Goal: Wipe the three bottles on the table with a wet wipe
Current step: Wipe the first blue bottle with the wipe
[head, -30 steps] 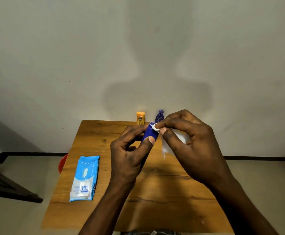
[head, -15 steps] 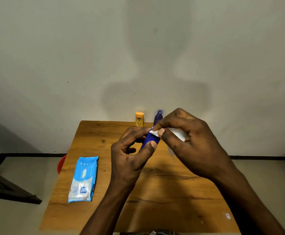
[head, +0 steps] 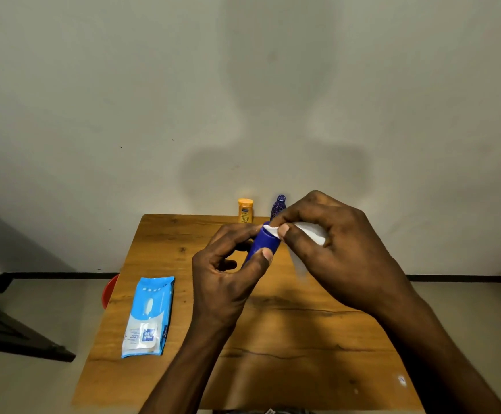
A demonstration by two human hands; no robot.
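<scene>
My left hand (head: 225, 273) grips a small blue bottle (head: 262, 245) above the middle of the wooden table (head: 288, 339), thumb on its near side and fingers behind. My right hand (head: 341, 252) pinches a white wet wipe (head: 309, 233) and presses its tip against the bottle's upper end. A yellow bottle (head: 245, 210) stands upright at the table's far edge by the wall. Right of it stands a dark purple patterned bottle (head: 278, 206), its lower part hidden behind my right fingers.
A light-blue pack of wet wipes (head: 149, 316) lies flat on the table's left side. A red object (head: 109, 291) shows past the table's left edge on the floor. A dark piece of furniture (head: 10, 327) sits at far left. The wall rises just behind the table.
Both hands with the blue bottle have stayed almost in place. The wipe's hanging tail, seen below my right hand a second ago, is now gathered into the hand.
</scene>
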